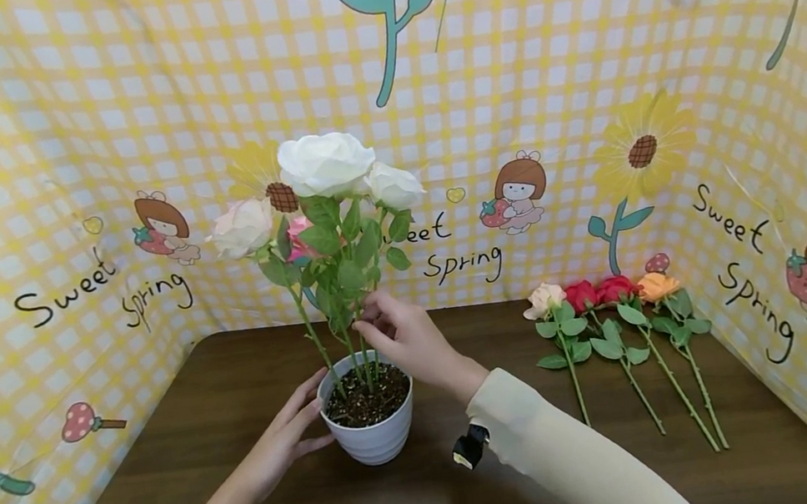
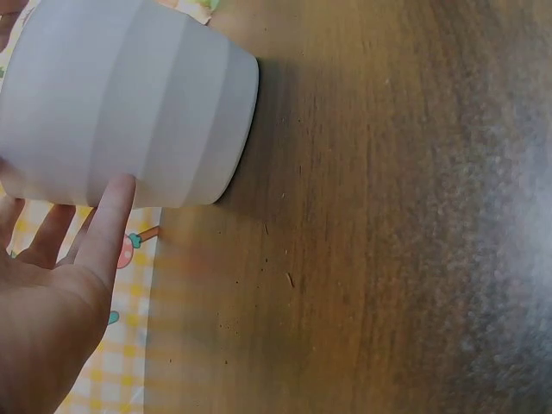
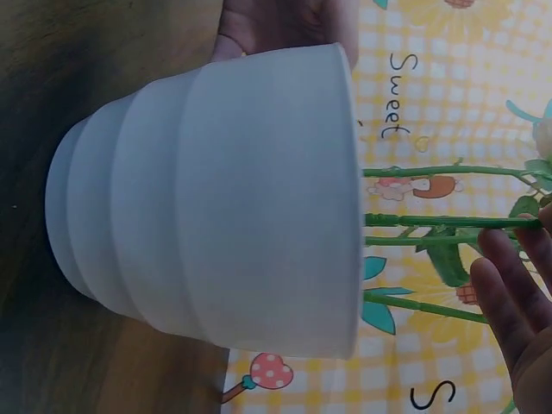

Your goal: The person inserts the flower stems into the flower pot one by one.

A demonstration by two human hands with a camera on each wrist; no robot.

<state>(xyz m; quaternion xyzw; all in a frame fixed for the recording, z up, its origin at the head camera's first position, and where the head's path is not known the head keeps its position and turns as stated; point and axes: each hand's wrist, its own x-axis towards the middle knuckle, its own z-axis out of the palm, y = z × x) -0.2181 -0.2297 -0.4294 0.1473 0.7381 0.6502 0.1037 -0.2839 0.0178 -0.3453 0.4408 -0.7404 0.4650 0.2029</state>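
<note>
Brown table (image 1: 190, 421): pot (image 1: 375, 442) against left hand (image 1: 287, 433), green stem (image 3: 431, 221) in right hand (image 1: 414, 336)

pot (image 1: 374, 442) on table (image 1: 182, 422), left of center. soil (image 1: 362, 410) in pot, potted roses (image 1: 322, 237) standing out of it. left hand (image 1: 290, 432) against pot's left side, right hand (image 1: 414, 339) at the stems (image 3: 431, 222), above pot's right half. four loose roses (image 1: 610, 332) on table, right of pot, side by side: blooms (image 1: 618, 289) to the back, stem ends (image 1: 713, 443) to the front. cloth (image 1: 546, 58) behind table and along both sides.
</note>
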